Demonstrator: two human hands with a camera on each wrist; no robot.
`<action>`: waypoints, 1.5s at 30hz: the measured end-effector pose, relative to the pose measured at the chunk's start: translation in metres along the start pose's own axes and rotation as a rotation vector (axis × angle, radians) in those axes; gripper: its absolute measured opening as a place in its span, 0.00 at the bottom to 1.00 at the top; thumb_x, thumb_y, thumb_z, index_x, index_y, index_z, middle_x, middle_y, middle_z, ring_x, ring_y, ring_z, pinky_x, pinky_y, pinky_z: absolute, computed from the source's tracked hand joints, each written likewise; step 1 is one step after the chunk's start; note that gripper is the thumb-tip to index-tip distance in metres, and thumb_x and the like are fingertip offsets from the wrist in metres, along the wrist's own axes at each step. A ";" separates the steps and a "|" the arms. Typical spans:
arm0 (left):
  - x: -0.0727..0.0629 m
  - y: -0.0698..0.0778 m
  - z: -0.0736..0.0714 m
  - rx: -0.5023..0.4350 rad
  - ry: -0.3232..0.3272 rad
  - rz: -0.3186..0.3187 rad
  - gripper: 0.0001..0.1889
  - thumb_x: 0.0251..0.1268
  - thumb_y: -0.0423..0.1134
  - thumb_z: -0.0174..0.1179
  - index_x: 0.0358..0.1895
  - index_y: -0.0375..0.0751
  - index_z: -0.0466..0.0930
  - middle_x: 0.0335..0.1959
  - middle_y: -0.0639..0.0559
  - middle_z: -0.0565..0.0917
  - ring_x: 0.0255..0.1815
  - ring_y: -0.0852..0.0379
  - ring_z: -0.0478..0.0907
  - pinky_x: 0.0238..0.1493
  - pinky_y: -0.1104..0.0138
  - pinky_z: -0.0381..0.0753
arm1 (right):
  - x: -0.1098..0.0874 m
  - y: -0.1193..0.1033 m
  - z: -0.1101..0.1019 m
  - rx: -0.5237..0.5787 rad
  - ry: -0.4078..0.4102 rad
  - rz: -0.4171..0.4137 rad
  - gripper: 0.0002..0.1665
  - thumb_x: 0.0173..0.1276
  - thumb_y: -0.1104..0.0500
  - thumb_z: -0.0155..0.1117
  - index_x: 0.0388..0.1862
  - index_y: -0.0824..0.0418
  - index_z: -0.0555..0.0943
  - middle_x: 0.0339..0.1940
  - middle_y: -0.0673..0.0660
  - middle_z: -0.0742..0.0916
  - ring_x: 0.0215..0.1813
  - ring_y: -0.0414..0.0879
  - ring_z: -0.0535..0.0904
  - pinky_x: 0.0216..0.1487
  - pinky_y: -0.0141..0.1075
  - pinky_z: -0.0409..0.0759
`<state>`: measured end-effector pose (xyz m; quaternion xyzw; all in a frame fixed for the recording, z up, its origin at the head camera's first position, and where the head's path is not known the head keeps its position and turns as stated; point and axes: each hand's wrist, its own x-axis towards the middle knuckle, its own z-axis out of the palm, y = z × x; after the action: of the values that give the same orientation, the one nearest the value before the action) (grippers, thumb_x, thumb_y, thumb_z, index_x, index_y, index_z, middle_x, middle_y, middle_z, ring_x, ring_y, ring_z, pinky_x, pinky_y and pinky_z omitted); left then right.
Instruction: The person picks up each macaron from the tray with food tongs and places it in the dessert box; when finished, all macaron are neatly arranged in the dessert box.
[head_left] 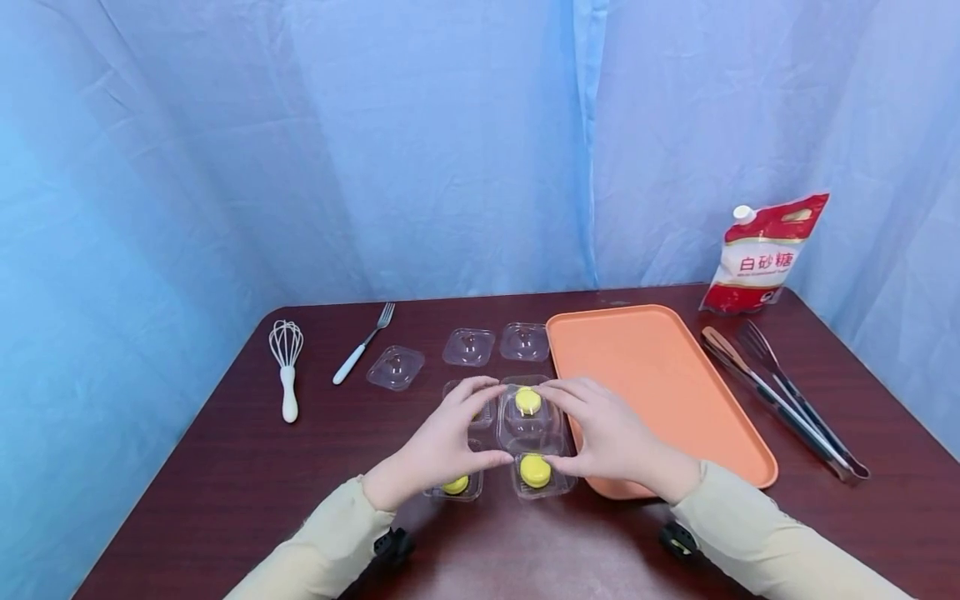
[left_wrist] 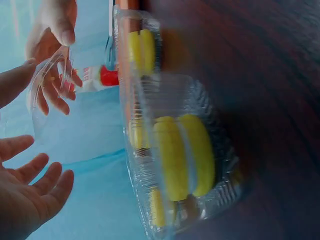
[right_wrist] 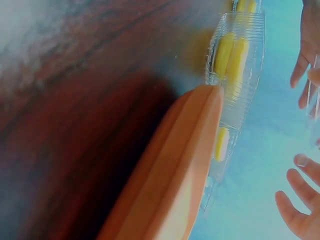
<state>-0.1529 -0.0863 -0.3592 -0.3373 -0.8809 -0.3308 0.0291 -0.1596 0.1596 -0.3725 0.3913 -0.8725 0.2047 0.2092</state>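
Between my two hands is a clear plastic lid, raised above small clear boxes. My left hand holds its left side with thumb and fingers, and my right hand has the right side. A yellow macaron sits in the clear box below my hands, nearest me. Another yellow macaron shows behind it, seen through the lid. To the left, a macaron lies in a box partly under my left wrist. The box behind that is mostly hidden by my left hand.
Three more clear lids lie behind the boxes, including one lid at left. An orange tray stands close on the right. Farther right are tongs and a red-and-white sugar pouch. A whisk and fork lie left.
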 end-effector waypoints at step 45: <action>-0.003 0.011 0.027 0.416 -0.277 0.046 0.38 0.52 0.55 0.68 0.64 0.37 0.71 0.54 0.47 0.74 0.52 0.53 0.75 0.55 0.59 0.75 | -0.012 -0.005 0.001 0.070 -0.449 0.120 0.44 0.42 0.46 0.76 0.61 0.56 0.75 0.54 0.51 0.81 0.53 0.46 0.76 0.53 0.44 0.76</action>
<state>-0.1395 -0.0657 -0.3750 -0.3860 -0.9177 -0.0925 -0.0155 -0.1491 0.1632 -0.3783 0.3815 -0.9112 0.1550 -0.0163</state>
